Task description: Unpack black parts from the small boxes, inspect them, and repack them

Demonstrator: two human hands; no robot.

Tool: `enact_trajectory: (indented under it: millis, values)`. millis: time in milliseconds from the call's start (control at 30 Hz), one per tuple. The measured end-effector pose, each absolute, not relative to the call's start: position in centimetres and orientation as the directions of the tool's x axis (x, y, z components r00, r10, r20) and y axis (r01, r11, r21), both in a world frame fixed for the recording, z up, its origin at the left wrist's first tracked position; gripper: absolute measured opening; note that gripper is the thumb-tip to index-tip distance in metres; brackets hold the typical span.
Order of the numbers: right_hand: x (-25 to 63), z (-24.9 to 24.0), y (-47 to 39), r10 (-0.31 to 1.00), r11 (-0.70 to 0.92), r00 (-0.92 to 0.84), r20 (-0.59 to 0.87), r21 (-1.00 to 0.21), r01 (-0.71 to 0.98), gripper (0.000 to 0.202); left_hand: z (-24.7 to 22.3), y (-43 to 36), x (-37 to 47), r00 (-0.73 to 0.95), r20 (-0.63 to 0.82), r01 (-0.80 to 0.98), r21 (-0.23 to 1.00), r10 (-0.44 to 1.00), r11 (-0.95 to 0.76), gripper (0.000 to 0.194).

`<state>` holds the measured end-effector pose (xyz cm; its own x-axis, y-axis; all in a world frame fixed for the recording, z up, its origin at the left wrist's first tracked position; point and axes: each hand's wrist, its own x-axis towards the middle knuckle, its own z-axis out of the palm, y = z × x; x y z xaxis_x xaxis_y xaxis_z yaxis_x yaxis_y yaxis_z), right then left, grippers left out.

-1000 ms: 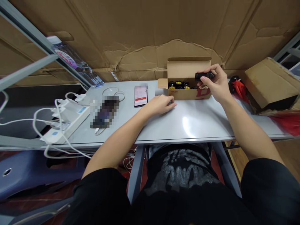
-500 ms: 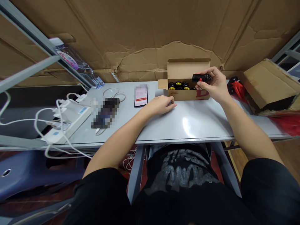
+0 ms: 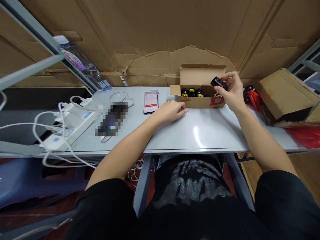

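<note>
My right hand (image 3: 232, 87) is closed on a small black cylinder (image 3: 219, 83), pinched between thumb and fingers, over the right end of an open cardboard box (image 3: 198, 102). Inside that box stand several black pieces (image 3: 191, 91) with yellow rings. The box's lid leans up at the back, and a side flap juts out to the left. My left hand (image 3: 172, 111) rests on the white table in front of the box, holding nothing, its thumb apart from loosely bent fingers.
Left of my hands lie a lit phone (image 3: 151, 101), a blurred-out dark device (image 3: 112, 118) and a white power strip (image 3: 67, 131) with cables. A water bottle (image 3: 83, 63) leans by the metal frame. To the right are a larger carton (image 3: 287, 90) and a red bag (image 3: 255, 99).
My right hand has turned the black cylinder so its free end tilts up, and has shifted it slightly right. The red spot on it no longer shows. My left hand stays resting on the table.
</note>
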<state>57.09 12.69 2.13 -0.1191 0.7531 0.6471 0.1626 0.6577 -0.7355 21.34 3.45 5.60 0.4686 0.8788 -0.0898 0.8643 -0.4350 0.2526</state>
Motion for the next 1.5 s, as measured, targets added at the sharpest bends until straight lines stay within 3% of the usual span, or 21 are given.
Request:
enact_trajectory:
  millis: [133,267,433,633,900,1167,1367,1500]
  values:
    - [57.0,2.8,12.3,0.708,0.683,-0.052,0.704,-0.665,0.301,0.074,5.6,3.6,21.3,0.381,-0.060,0.903,0.240,0.923,-0.357,0.046]
    - [56.4,3.2,11.8,0.677,0.684,-0.059,0.733,-0.598,0.419,0.069,5.9,3.7,21.1,0.290,-0.071,0.945,0.178,0.954,-0.274,0.061]
    - [55.7,2.9,11.3,0.680,0.656,-0.083,0.729,-0.553,0.514,0.042,6.4,3.8,21.1,0.217,-0.079,0.966,0.159,0.973,-0.202,0.069]
    - [55.6,3.0,11.1,0.743,0.557,-0.194,0.641,-0.430,0.711,0.014,5.4,4.2,20.9,0.162,0.040,0.959,0.230,0.986,-0.167,0.071]
    - [55.1,3.8,11.9,0.856,0.426,-0.200,0.477,-0.429,0.797,0.022,1.3,6.7,20.0,0.245,0.311,0.819,0.441,0.918,-0.368,0.068]
    - [55.3,4.5,11.7,0.881,0.415,-0.281,0.380,-0.339,0.844,0.036,-2.1,10.4,19.3,0.320,0.458,0.633,0.548,0.829,-0.547,0.123]
    - [54.5,5.5,10.2,0.885,0.401,-0.296,0.359,-0.266,0.876,0.044,-2.5,12.2,18.8,0.368,0.468,0.536,0.600,0.803,-0.595,0.145]
    - [56.6,7.3,9.3,0.861,0.324,-0.189,0.472,-0.221,0.920,0.041,-2.4,12.4,18.5,0.429,0.457,0.488,0.609,0.780,-0.625,0.140]
